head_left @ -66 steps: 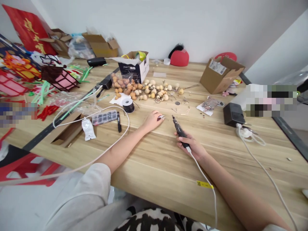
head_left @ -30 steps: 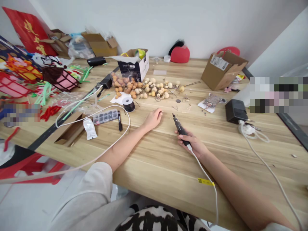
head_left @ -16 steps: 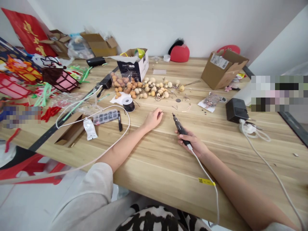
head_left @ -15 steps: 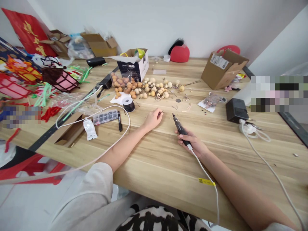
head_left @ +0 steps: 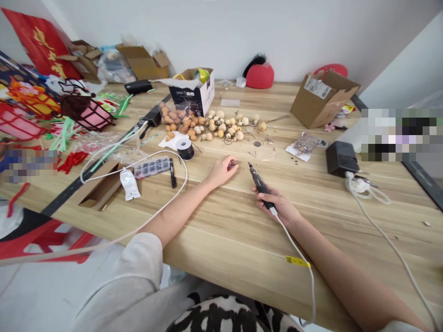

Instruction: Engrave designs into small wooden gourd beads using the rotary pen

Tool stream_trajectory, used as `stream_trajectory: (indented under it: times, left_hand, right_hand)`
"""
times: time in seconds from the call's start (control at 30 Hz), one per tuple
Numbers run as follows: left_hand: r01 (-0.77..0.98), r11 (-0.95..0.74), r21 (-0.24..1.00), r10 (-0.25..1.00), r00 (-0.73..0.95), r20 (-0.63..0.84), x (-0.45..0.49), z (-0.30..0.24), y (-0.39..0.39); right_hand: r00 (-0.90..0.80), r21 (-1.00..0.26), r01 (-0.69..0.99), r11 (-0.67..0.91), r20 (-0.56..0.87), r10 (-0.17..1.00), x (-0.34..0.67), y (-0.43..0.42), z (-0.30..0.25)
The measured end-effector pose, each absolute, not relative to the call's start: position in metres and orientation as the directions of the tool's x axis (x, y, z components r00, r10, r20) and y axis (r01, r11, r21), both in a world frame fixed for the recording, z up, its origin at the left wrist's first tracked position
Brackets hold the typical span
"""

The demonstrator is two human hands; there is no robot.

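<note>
Well, nearest me, my right hand (head_left: 277, 208) wraps a black rotary tool (head_left: 259, 182), fingers clamped around its barrel, its white cable (head_left: 292, 246) trailing off. My left hand (head_left: 220, 171) rests on the wooden table (head_left: 221, 230), fingers curled together; I can't make out whether they pinch anything. Farther off lie a spool of black cord (head_left: 185, 150) and small dried gourds (head_left: 218, 130).

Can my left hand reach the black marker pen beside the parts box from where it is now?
Probably yes: your left hand is close to the black marker pen, and only the white cable lies between them, flat on the table.
</note>
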State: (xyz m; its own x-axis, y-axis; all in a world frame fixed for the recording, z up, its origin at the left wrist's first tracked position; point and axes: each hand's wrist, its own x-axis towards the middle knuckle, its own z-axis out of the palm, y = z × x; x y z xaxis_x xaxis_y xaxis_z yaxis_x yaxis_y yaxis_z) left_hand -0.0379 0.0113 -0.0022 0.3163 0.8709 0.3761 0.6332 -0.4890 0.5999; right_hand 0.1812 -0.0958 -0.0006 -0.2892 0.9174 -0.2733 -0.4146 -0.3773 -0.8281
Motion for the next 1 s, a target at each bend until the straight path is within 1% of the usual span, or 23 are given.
stream_trajectory:
  times: [0.07,0.17,0.37,0.53,0.77,1.0]
  left_hand:
    - [0.635,-0.486,0.600,0.873,0.321,0.368,-0.038,-0.003,0.012]
    - [0.631,-0.493,0.598,0.869,0.326,0.373,-0.038,-0.004,0.013]
    - [0.659,-0.515,0.548,0.856,0.361,0.370,-0.038,0.000,0.012]
    - [0.656,-0.488,0.576,0.872,0.339,0.353,-0.037,0.005,0.008]
    - [0.655,-0.402,0.640,0.915,0.306,0.262,-0.036,0.009,0.002]
    - [0.628,-0.436,0.644,0.899,0.335,0.282,-0.037,0.010,0.002]
  right_hand:
    - [-0.287,-0.799,-0.436,-0.414,-0.312,0.906,0.180,-0.096,0.001]
    - [-0.281,-0.790,-0.445,-0.422,-0.324,0.903,0.179,-0.096,0.004]
    - [-0.256,-0.781,-0.462,-0.421,-0.336,0.906,0.177,-0.097,0.006]
    - [-0.246,-0.784,-0.457,-0.421,-0.343,0.906,0.177,-0.098,0.007]
    - [-0.242,-0.765,-0.477,-0.433,-0.359,0.901,0.176,-0.098,0.010]
    - [-0.245,-0.773,-0.470,-0.426,-0.349,0.904,0.177,-0.099,0.008]
